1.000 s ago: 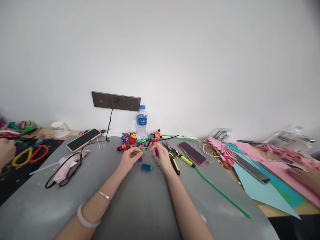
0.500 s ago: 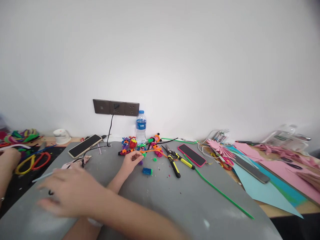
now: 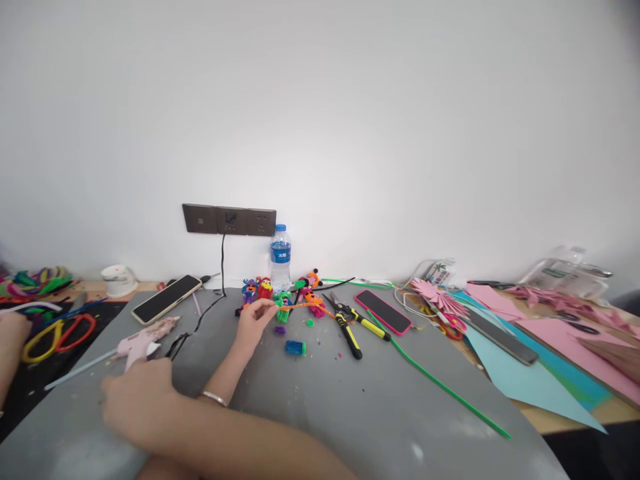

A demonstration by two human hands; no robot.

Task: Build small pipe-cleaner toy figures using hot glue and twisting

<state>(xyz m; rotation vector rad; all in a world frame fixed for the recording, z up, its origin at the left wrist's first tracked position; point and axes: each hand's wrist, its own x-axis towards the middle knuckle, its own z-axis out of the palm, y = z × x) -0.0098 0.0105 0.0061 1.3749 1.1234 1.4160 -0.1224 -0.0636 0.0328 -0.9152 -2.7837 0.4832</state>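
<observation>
My left hand, with a bracelet at the wrist, pinches a small green pipe-cleaner figure. An orange pipe cleaner stretches right from near its fingertips. My right hand crosses over my left forearm. Its fingers are curled at the handle of a pink glue gun, partly hidden from view. A pale glue stick sticks out from the gun's back end. Around my left hand stand a purple figure, a red one and an orange-and-pink one.
Yellow-handled pliers lie beside a pink-edged phone and a green pipe cleaner. A blue roll sits in front. Behind stands a water bottle. Another phone is left; another person's hand is far left.
My right hand has come down onto the glue gun's handle. The gun has come out from behind the hand. My left hand keeps its pinch; the view has shifted slightly.
</observation>
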